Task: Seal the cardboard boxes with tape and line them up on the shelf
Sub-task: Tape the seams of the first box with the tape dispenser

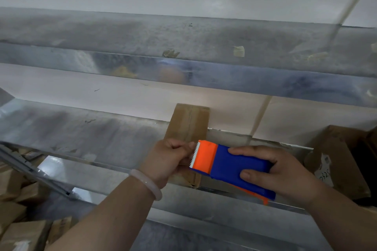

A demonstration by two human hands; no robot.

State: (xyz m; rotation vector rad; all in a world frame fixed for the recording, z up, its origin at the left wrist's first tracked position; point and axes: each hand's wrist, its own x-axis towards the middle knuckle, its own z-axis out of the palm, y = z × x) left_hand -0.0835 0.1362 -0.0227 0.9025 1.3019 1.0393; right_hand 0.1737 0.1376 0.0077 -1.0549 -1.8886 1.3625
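The tape dispenser (234, 166) is showing smooth plastic with a bright metal toothed blade (194, 156), the cardboard box (188, 122) is looking matt, the bracelet (146, 182) is gleaming glossy, and the metal shelf (81, 128) is looking dull and scuffed.

the tape dispenser (234, 166) hides part of the cardboard box (188, 122); a second box (336, 155) runs off the right edge.

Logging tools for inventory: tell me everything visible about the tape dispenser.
The tape dispenser is plastic-looking: a blue body, an orange head carrying a pale serrated blade, an orange edge beneath. It is held tilted before a cardboard box. The right hand grips the body; the left hand meets the blade with curled fingers.
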